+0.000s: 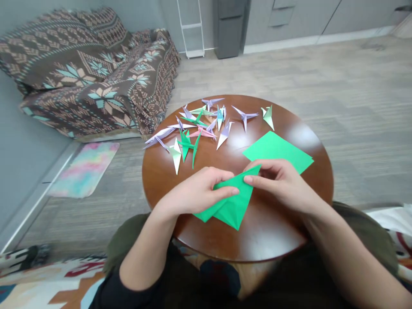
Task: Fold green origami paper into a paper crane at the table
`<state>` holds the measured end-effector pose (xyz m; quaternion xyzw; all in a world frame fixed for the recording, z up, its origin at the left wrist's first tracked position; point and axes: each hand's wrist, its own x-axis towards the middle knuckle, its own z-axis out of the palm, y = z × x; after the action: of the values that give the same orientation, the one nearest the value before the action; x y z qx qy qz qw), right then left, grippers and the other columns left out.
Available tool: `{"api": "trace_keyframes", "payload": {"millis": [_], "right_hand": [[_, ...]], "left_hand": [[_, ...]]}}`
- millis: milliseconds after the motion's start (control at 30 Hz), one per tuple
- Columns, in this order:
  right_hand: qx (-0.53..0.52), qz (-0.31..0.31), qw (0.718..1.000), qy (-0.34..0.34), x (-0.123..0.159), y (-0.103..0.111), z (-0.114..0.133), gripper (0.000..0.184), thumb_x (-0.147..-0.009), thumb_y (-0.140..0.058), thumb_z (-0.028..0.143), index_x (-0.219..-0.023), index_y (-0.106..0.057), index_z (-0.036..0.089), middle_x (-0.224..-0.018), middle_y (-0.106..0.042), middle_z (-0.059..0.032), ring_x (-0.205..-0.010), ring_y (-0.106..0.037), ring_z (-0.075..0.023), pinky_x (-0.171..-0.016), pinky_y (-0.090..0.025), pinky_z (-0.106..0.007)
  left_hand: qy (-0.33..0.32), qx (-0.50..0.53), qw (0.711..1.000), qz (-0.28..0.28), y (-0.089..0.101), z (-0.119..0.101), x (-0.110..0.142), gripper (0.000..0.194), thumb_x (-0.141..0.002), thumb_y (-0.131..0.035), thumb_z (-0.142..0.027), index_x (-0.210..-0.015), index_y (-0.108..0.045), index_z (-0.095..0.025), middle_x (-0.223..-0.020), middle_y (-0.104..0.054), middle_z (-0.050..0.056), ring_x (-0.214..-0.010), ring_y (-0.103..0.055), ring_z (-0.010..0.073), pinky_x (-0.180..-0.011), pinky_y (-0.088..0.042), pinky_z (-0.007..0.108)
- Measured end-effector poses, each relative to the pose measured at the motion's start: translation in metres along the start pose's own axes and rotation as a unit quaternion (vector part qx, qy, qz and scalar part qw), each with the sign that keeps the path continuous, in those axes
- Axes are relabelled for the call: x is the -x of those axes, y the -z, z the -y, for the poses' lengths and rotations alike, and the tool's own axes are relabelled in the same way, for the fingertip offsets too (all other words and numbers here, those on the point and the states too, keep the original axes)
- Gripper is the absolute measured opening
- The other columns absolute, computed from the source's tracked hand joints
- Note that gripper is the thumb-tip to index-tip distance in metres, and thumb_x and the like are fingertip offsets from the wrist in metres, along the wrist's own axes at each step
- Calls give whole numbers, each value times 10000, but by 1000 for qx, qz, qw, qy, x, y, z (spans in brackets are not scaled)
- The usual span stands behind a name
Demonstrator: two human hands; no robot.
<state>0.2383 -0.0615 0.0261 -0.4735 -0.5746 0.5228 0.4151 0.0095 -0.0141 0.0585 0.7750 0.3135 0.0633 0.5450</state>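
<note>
Between my hands is a partly folded sheet of green origami paper [232, 210], held above the near part of the round table. My left hand [206, 189] pinches its left side, thumb on top and fingers behind. With thumb and fingers, my right hand [277, 180] grips the pointed upper right corner. The paper's lower edges show overlapping layers and crease lines. Just beyond my right hand lie flat green paper sheets [277, 148], slightly offset from one another. Farther left, several folded paper cranes [196, 128] in purple, green, pink and blue are grouped together.
The round brown table [199, 240] stands close against my legs. A pale green crane [268, 116] sits apart near its far right edge. Past the table are a sofa [96, 81] under a patterned cover, a white rack [192, 28] and a pastel mat [85, 169] on the floor.
</note>
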Motion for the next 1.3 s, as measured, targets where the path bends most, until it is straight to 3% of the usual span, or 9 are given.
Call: {"api": "trace_keyframes", "payload": {"millis": [300,533,800,1000,1167,1200,1300], "right_hand": [[-62,-115,991,13,-1,2,-17,281,-798,-922,418,-717,-741,218,-741,-722,2,-671,-611,-158,-609,-502,-279],[-110,-156,981,23,-4,1,-22,259,-804,-928,383,-728,-742,220,-694,-662,25,-646,-559,-129,-597,-467,-252],[-86,-89,992,0,0,-4,-16,240,-813,-916,420,-797,-808,206,-748,-761,-15,-663,-637,-167,-620,-510,-294],[-103,-100,990,-16,1,-6,-15,277,-770,-942,413,-727,-774,196,-669,-704,3,-606,-562,-136,-572,-455,-274],[-152,-66,983,-74,1,-7,-8,359,-762,-926,426,-639,-688,187,-583,-604,38,-507,-451,-91,-490,-368,-242],[-149,-57,984,-84,1,-6,-6,358,-749,-932,431,-647,-692,186,-580,-598,39,-503,-445,-91,-484,-357,-241],[-126,-32,987,-92,1,-4,-3,352,-686,-968,425,-668,-713,182,-604,-609,32,-536,-470,-102,-506,-366,-243]], "left_hand": [[11,10,999,-51,-10,4,-5,340,-1003,-556,-402,-754,-579,-172,-657,-471,-39,-607,-425,112,-549,-310,234],[17,2,997,-75,-12,3,-6,361,-967,-586,-398,-687,-528,-179,-623,-454,-42,-583,-409,105,-530,-275,236],[12,43,997,-70,-15,1,-5,338,-988,-567,-393,-734,-557,-171,-647,-450,-43,-600,-413,104,-541,-294,226],[24,88,995,-49,-19,1,-5,355,-962,-646,-428,-737,-569,-165,-658,-475,-44,-595,-413,99,-528,-307,221],[-6,105,994,18,-22,-3,-4,399,-915,-733,-448,-681,-613,-148,-659,-593,-14,-627,-540,121,-577,-417,225],[-8,120,993,-2,-22,-4,-5,406,-921,-726,-460,-684,-625,-146,-661,-615,-5,-625,-564,124,-581,-437,224],[-13,172,974,-146,-21,-5,-8,348,-922,-729,-472,-814,-683,-143,-700,-655,2,-589,-574,105,-538,-450,203]]}}
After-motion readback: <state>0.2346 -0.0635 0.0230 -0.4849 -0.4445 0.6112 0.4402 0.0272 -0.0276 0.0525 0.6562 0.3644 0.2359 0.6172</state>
